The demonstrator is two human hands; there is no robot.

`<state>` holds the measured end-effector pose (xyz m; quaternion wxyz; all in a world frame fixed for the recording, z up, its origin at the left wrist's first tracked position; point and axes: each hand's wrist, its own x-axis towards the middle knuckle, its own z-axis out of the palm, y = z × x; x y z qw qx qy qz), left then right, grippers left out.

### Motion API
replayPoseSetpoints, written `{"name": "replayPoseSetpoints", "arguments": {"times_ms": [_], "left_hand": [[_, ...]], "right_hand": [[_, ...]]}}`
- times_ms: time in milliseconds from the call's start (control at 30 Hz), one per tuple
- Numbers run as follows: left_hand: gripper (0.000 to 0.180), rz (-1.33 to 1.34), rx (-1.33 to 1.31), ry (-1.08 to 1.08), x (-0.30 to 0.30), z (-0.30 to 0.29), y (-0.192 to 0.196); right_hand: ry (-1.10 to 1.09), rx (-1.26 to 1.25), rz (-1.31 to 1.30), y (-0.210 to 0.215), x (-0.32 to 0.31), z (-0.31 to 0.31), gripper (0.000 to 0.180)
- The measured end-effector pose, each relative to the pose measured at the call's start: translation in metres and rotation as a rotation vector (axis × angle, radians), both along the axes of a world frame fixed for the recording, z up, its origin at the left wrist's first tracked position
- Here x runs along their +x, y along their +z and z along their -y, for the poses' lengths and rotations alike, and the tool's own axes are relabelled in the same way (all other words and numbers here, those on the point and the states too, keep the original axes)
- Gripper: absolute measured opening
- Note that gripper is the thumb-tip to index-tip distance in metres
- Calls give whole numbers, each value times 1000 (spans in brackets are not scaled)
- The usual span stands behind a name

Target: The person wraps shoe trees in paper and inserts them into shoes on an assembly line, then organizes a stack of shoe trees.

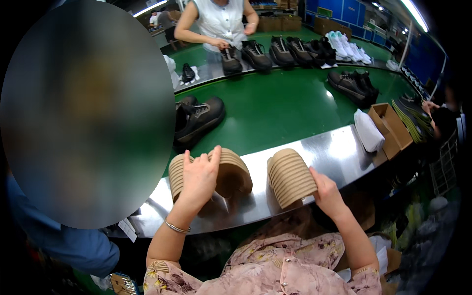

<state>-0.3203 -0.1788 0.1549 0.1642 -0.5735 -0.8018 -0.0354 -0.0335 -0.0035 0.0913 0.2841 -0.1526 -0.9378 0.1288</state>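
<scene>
Bright overhead tube lighting, glare on steel ledge (339, 147), fisheye-bent dark edges, large blurred oval at left

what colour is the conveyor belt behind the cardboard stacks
Green belt, clearest in the head view, beyond the cardboard stacks.

Left hand (199, 178) raised, fingers curled, right hand (325, 192) clasping

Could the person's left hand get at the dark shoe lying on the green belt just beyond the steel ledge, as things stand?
Probably yes. The dark shoe lies just past the left hand, with bare green belt between them. But that hand is now gripping a curved stack of brown cardboard pieces, so it would have to let go first.
</scene>
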Motion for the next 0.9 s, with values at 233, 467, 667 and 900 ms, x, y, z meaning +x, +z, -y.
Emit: {"name": "replayPoseSetpoints", "arguments": {"times_ms": [233,467,667,900], "left_hand": [[27,-151,175,10,-5,1,-13],[27,-237,190,22,-6,4,-17],[28,-252,152,92,-15,18,-21],[24,-121,158,132,-29,21,-26]], "right_hand": [[72,-24,48,7,1,23,60],[118,-33,56,0,12,52,56],[246,19,24,7,-23,73,54],[268,27,30,4,-29,79,53]]}}
